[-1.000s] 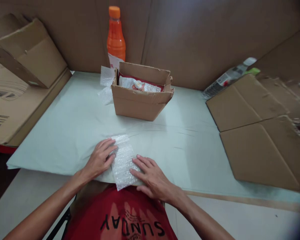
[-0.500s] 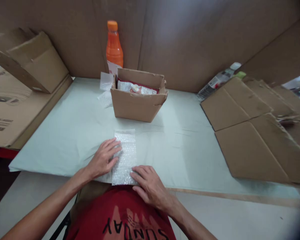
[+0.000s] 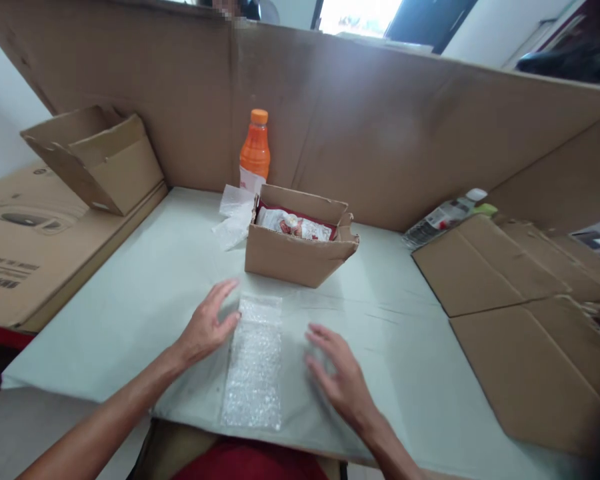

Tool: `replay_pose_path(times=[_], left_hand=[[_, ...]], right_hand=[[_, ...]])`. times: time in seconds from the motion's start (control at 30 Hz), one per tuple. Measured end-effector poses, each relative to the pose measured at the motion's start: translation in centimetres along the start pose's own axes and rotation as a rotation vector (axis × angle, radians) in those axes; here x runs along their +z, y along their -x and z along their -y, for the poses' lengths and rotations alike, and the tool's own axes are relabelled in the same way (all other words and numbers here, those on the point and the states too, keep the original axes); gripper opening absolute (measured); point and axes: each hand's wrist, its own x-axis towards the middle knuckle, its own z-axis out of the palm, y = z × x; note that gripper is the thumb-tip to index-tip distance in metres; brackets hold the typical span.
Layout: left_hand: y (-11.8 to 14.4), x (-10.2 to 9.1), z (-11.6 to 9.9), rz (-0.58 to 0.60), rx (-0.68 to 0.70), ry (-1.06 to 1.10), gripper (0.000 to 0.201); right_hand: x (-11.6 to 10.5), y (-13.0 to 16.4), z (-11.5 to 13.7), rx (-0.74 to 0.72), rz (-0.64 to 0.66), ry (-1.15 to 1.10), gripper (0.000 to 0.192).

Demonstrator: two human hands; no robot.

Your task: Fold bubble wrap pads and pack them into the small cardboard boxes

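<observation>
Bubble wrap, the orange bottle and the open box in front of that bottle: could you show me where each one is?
Bubble wrap [image 3: 255,373]: head view, middle of the sheet.
Orange bottle [image 3: 255,151]: head view, its orange body.
Open box [image 3: 291,259]: head view, its front wall.

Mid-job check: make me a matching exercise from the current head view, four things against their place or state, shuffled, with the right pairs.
Things:
1. bubble wrap
2. orange bottle
3. white-capped bottle
4. open box

Place or state:
A. tilted, beside the brown cardboard on the right
B. standing upright behind the open box
C. holding a pale patterned packet
D. lying between the left hand and the right hand

Pairs: 1-D, 2-B, 3-A, 4-C
</observation>
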Motion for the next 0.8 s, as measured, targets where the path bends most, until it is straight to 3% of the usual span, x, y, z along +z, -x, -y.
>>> replay_pose_path(times=[0.07, 0.13, 0.23, 0.3, 0.37, 0.47, 0.63, 0.7, 0.8], left_hand=[[-3.8, 0.1, 0.6, -0.072, -0.051, 0.102, 0.066], [-7.4, 1.0, 1.1, -0.121, -0.097, 0.231, 0.075], [-10.6, 3.6, 1.1, -0.133, -0.148, 0.384, 0.083], [-10.7, 5.7, 0.4, -0.105, -0.131, 0.420, 0.087], [-9.4, 7.5, -0.7, -0.034, -0.080, 0.413, 0.089], [-7.0, 9.5, -2.5, 0.153, 0.018, 0.394, 0.095], [-5.9, 10.7, -4.7, 0.396, 0.055, 0.439, 0.106], [-6.3, 10.6, -4.7, 0.418, 0.043, 0.446, 0.106], [-7.0, 9.7, -3.7, 0.364, 0.019, 0.423, 0.102]], right_hand=[[-1.0, -3.2, -2.9, 0.218, -0.212, -0.057, 0.042], [-1.4, -7.0, -5.4, 0.369, -0.339, -0.163, 0.060], [-1.3, -11.8, -7.7, 0.418, -0.308, -0.369, 0.073], [-1.3, -12.8, -8.7, 0.455, -0.276, -0.448, 0.068], [-2.0, -11.6, -9.7, 0.538, -0.316, -0.431, 0.063], [-4.4, -6.8, -11.4, 0.684, -0.423, -0.348, 0.060], [-7.2, 0.7, -12.3, 0.816, -0.554, -0.300, 0.062], [-6.9, 1.0, -11.9, 0.809, -0.586, -0.296, 0.063], [-4.9, -1.8, -11.3, 0.747, -0.579, -0.326, 0.062]])
